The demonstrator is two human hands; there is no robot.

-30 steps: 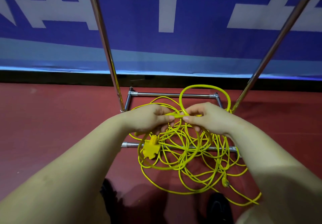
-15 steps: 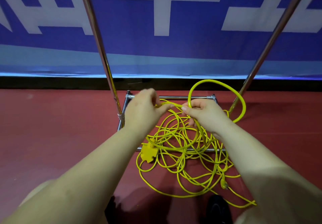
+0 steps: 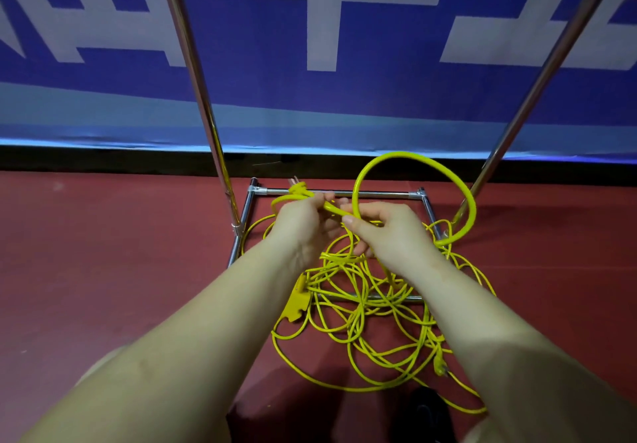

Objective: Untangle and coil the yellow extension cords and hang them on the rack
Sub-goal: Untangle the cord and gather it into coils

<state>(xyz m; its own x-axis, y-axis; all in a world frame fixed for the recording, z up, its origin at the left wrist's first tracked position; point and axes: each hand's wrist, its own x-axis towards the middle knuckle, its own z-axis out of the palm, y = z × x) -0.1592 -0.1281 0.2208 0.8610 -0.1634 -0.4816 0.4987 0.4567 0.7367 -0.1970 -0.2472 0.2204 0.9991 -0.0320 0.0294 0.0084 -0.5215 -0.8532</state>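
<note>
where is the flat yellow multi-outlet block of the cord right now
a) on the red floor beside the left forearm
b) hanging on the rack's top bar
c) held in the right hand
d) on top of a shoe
a: the flat yellow multi-outlet block lies low on the red floor in the cord tangle, right beside the left forearm, in neither hand.

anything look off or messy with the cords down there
Yes. The yellow cords lie in a loose tangle on the red floor, draped over the rack's base bars, none coiled or hung. Both hands, left hand and right hand, hold one strand with a loop sticking up.
</note>
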